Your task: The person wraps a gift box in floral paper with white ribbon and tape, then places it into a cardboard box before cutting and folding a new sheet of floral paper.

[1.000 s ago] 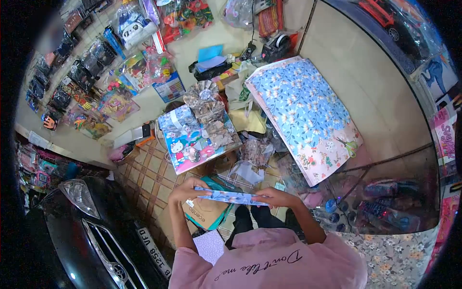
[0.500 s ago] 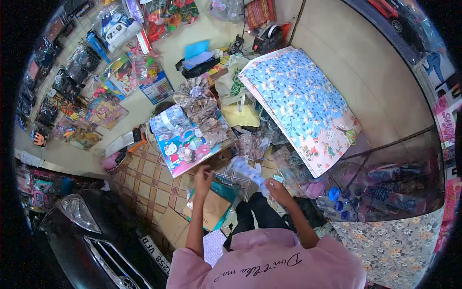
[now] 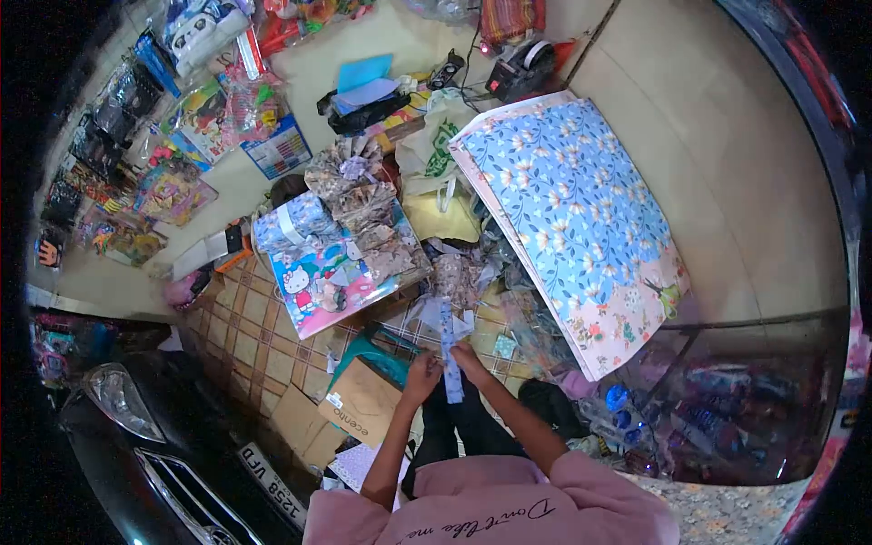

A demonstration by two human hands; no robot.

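Note:
A narrow strip of blue-and-white patterned paper (image 3: 451, 386) hangs upright in front of my legs. My right hand (image 3: 468, 360) is closed on its right edge. At the opposite edge, my left hand (image 3: 421, 379) is closed with its fingertips against the strip. Just beyond lies crumpled brown patterned paper (image 3: 456, 275). To the left, a Hello Kitty board (image 3: 322, 313) carries a folded blue floral piece (image 3: 295, 222) and a pleated brown paper arrangement (image 3: 363, 204).
Large floral wrapping sheets (image 3: 568, 200) lie at the right with green-handled scissors (image 3: 669, 300) on them. A cardboard box (image 3: 359, 400) sits by a teal plastic item (image 3: 377, 354) left of my legs. A black car (image 3: 136, 436) stands at lower left. Packaged toys (image 3: 177, 195) line the upper left.
My left hand has moved right and down to the paper strip, and my right hand has moved left. The strip has swung from slanted to nearly upright. The view has shifted slightly.

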